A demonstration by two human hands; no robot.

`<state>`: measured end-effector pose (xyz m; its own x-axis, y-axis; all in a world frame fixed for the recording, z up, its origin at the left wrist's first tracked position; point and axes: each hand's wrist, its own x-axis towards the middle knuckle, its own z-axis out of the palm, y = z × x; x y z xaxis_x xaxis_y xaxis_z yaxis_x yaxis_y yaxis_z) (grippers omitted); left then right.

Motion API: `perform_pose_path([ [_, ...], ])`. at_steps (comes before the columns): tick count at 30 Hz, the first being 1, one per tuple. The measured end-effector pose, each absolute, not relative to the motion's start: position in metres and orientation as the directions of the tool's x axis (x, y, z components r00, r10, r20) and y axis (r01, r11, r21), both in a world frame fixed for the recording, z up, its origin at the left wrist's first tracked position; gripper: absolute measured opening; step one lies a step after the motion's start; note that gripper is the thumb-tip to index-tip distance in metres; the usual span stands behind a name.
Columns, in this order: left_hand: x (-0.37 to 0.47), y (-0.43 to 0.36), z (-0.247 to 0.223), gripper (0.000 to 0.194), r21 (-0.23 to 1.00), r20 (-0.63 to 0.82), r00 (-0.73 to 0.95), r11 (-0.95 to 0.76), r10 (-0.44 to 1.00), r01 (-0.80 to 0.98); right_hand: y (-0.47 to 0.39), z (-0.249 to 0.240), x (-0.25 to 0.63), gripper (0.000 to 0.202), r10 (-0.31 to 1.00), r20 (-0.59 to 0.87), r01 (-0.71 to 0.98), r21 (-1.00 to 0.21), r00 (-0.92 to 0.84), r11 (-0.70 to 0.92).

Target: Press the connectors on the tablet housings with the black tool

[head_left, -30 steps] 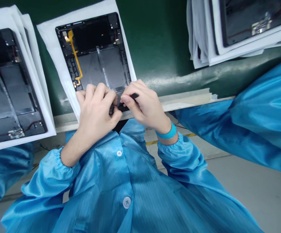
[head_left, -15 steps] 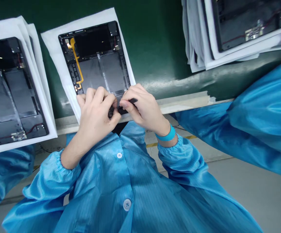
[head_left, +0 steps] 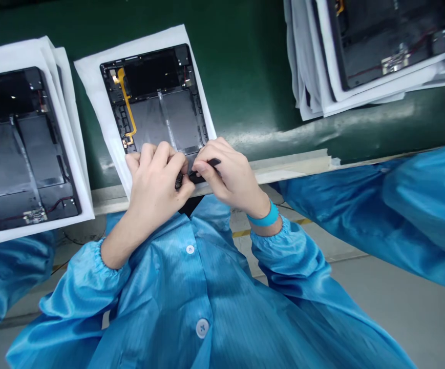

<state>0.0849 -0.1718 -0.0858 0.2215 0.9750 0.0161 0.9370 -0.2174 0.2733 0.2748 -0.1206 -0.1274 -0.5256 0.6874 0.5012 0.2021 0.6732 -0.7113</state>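
An opened tablet (head_left: 184,115) lies on a white sheet in front of me, its dark inside facing up, with an orange flex cable (head_left: 128,110) along its left side. My left hand (head_left: 155,177) is curled over the tablet's near edge, thumb and forefinger pinched by a small dark part (head_left: 178,180); what they grip is hidden. Just right of it, my right hand (head_left: 232,177) is closed around a slim black tool (head_left: 214,162), whose flat end sticks out above the fingers. The tool's working tip is hidden, and both hands cover the tablet's near end.
Another opened tablet (head_left: 34,154) rests on stacked white sheets (head_left: 66,102) at the left. At the upper right, a further opened tablet (head_left: 399,41) lies on a thick stack of sheets (head_left: 306,77). The green tabletop (head_left: 249,77) ends at a taped front edge (head_left: 295,164). Blue-clothed people sit on both sides.
The whole view has shifted slightly, so the tablets appear a little lower. Both hands keep nearly the same pose at the tablet's near edge. The blue-clothed limb at right has moved slightly.
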Motion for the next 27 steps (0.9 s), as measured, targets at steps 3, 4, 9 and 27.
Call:
perform_pose_path([
  [3, 0.085, -0.171, -0.085, 0.006, 0.273, 0.011, 0.221, -0.216, 0.975, 0.937, -0.121, -0.127, 0.275, 0.025, 0.686, 0.506, 0.195, -0.713, -0.523, 0.674],
  [4, 0.085, -0.171, -0.085, 0.006, 0.275, 0.008, 0.22, -0.213, 0.976, 0.937, -0.121, -0.127, 0.275, 0.025, 0.686, 0.503, 0.196, -0.713, -0.525, 0.673],
  [9, 0.085, -0.172, -0.085, 0.006, 0.275, 0.012, 0.223, -0.218, 0.975, 0.937, -0.12, -0.128, 0.274, 0.023, 0.671, 0.519, 0.212, -0.685, -0.529, 0.697],
  [27, 0.044, -0.175, -0.084, 0.017, 0.198, 0.205, 0.582, -0.615, 0.787, 0.763, -0.12, -0.129, 0.276, 0.031, 0.715, 0.449, 0.305, -0.686, -0.536, 0.66],
])
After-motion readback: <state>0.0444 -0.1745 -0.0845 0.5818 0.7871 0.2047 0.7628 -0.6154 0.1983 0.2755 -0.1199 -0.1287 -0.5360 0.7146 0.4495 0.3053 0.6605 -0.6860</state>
